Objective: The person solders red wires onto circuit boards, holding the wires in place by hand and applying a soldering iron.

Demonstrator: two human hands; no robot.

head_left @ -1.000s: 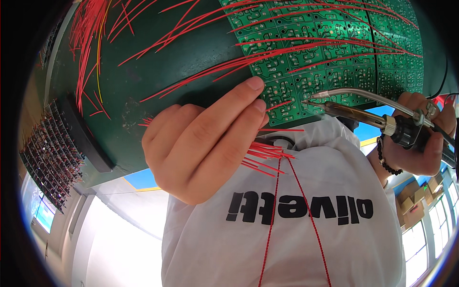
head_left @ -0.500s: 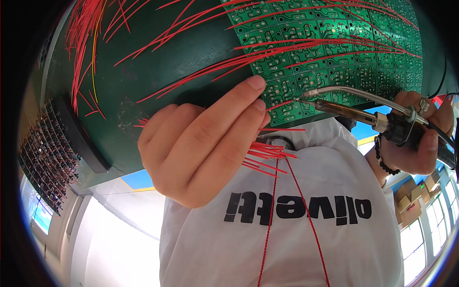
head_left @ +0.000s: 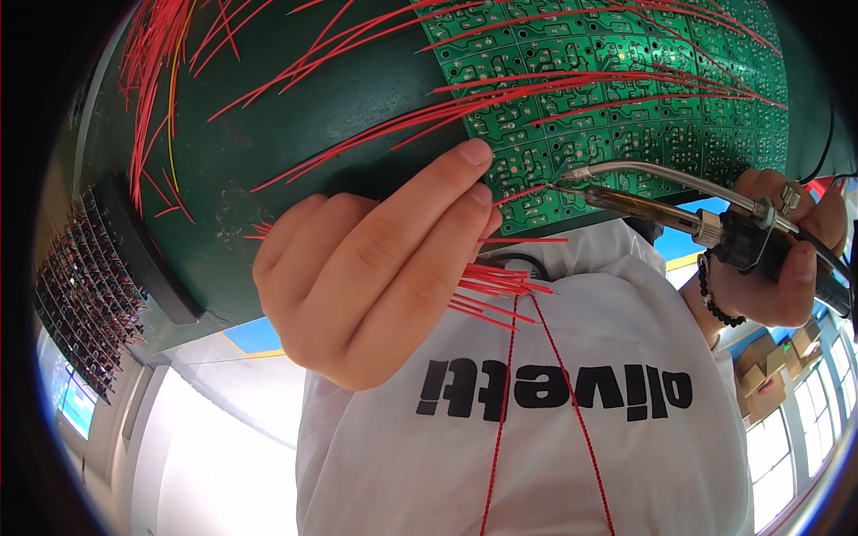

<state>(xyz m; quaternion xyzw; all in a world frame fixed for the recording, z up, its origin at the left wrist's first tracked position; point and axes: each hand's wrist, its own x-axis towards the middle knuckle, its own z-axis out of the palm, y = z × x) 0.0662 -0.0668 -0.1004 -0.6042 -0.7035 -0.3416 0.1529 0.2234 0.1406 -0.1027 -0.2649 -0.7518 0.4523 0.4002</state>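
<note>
Iron (head_left: 651, 211) shifted left, right hand (head_left: 788, 284) gripping — red wire (head_left: 520, 196) seemingly pinched between left fingertips (head_left: 480, 196).

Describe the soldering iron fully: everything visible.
The soldering iron has a slim pointed tip, a brownish, tarnished-looking metal barrel, a silver collar and a black handle held in the right hand. A bent silver metal tube runs alongside, clamped near the handle. The iron slants, tip toward picture left, near the end of a red wire over the green circuit board. Whether the tip touches either is unclear.
</note>
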